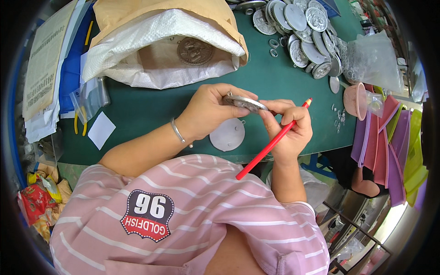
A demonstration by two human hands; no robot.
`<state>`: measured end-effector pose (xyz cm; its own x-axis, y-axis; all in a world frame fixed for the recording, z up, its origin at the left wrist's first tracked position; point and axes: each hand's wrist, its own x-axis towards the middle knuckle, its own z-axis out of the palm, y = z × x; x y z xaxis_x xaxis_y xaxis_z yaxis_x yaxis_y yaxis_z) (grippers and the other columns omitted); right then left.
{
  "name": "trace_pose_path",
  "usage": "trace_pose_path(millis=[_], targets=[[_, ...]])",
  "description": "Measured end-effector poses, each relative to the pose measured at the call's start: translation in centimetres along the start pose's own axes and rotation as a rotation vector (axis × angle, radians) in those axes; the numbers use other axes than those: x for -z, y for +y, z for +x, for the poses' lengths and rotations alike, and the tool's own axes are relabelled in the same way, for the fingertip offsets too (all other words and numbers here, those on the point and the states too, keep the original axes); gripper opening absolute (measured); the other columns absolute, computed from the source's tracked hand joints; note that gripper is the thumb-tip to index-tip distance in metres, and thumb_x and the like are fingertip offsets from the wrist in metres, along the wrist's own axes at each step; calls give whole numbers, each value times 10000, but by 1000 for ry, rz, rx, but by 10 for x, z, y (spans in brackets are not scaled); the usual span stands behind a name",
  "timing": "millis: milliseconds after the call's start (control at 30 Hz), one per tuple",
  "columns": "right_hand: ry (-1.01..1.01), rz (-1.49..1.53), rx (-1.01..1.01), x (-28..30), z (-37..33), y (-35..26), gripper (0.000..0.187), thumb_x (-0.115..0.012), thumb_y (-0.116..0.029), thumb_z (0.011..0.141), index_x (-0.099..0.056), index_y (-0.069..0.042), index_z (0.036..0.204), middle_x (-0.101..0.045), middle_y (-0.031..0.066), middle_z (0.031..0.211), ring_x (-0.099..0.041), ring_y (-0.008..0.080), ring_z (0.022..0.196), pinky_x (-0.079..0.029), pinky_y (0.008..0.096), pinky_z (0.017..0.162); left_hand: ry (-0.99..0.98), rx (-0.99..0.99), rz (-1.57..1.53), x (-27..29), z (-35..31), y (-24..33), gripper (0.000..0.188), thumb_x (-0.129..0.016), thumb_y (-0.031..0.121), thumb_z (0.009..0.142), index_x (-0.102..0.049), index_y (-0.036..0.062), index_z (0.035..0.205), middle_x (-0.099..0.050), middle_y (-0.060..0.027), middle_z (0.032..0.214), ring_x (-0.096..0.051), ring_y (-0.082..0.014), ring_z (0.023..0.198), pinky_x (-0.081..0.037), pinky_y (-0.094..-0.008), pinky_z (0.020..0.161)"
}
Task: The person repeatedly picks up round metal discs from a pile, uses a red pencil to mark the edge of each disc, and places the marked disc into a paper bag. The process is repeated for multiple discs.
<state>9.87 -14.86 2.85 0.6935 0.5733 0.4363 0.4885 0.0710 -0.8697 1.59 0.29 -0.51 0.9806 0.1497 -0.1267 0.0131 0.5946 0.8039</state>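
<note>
Currently the silver-gray medal [243, 103] is held on the person's side of the white sack [117, 48], near the sack's right corner, tilted so that it shows almost edge-on. It has a bright, thick rim, 1 small loop toward its left end and a darker, rough face underneath (the relief is too foreshortened to read). The left hand [204, 110] has its fingers closed around the left end; the right hand [293, 126] pinches the right end between its fingers and also carries 1 red pencil [275, 144], slanting toward the person. On the sack's near side, 1 flat gray disc [227, 135] lies on the green tabletop [151, 105]. Well to the sack's right is a heap of medals [311, 52]; farther right, a clear plastic bag [373, 59]. Open green surface shows between sack and heap, and more runs from the sack to the near edge, beside the striped shirt [192, 183]. Off the sack's near left lies 1 white paper [101, 130].
</note>
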Motion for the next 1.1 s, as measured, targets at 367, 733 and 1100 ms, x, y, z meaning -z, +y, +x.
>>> trace_pose_path(millis=[367,733,1100], targets=[[-119,-161,224,-7,7,-5,362,-720,100,633,-405,-69,686,-675,138,857,-601,228,751,-483,298,660,119,-352,494,-1,-2,-2,161,-638,-85,725,-665,4,857,-650,-87,857,-618,-130,765,-495,-243,674],[16,430,-280,11,2,8,332,-680,88,727,-391,-74,740,-644,192,892,-604,211,804,-480,289,738,80,-350,743,-4,-6,11,176,-723,-36,650,-639,11,797,-635,-68,860,-596,-135,748,-466,-254,682],[-150,155,-132,10,6,1,389,-723,93,674,-396,-72,806,-616,182,980,-593,189,912,-482,285,760,109,-404,489,0,-5,2,191,-679,-94,692,-643,26,837,-622,-75,851,-624,-162,817,-474,-303,824]])
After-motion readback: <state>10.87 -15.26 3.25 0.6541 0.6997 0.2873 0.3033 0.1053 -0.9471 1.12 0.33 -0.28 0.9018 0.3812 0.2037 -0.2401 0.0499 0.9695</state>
